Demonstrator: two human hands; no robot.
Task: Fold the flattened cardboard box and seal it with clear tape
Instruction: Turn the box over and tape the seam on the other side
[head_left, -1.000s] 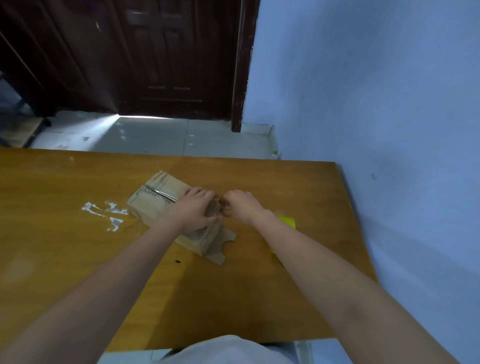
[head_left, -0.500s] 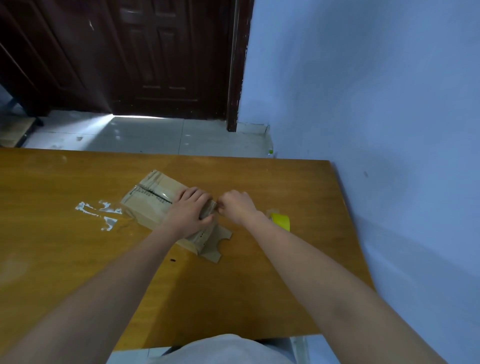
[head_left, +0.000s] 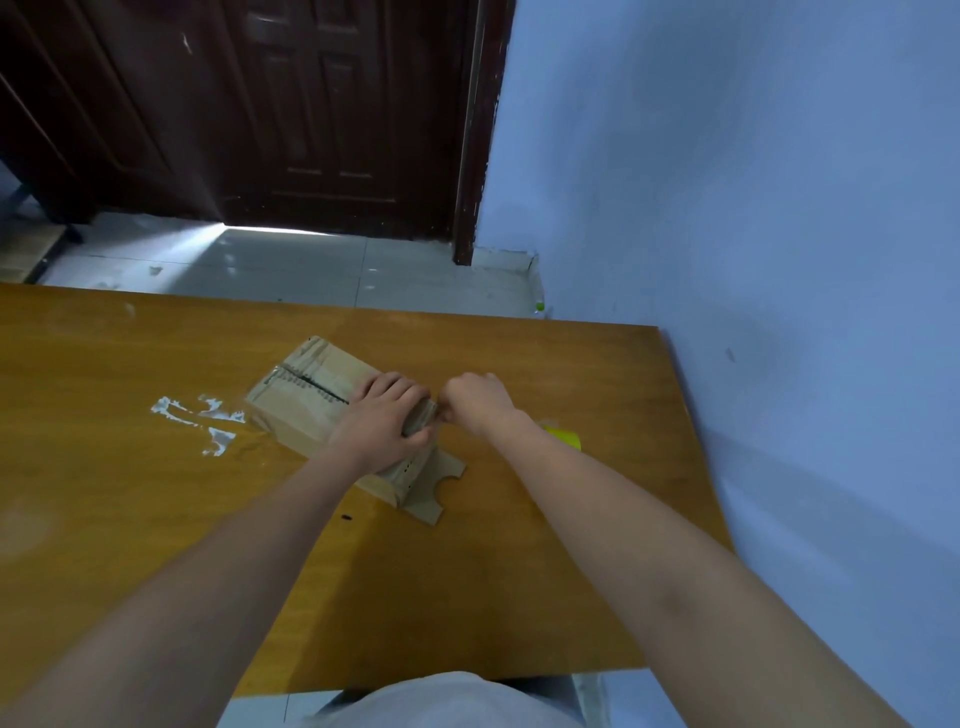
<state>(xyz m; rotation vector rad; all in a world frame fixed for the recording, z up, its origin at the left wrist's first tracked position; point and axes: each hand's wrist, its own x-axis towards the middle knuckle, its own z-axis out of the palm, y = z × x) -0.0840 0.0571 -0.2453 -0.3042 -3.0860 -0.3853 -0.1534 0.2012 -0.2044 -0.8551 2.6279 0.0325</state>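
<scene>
A small brown cardboard box (head_left: 301, 400) lies on the wooden table (head_left: 519, 545), folded up, with a dark seam along its top and a notched flap (head_left: 434, 486) sticking out at its near right end. My left hand (head_left: 382, 423) lies on top of the box's right part, fingers curled over its right edge. My right hand (head_left: 475, 400) is curled at that same edge, fingertips pinched together there; what they pinch is too small to tell. A yellow tape roll (head_left: 563, 438) peeks out behind my right forearm.
Crumpled scraps of clear tape (head_left: 195, 421) stick to the table left of the box. A blue wall (head_left: 779, 260) runs along the table's right edge. Beyond the far edge are a tiled floor and a dark wooden door (head_left: 322, 114).
Both hands stay at the box's right end with only slight shifts. The view has drifted a little, so the box sits slightly lower left.
</scene>
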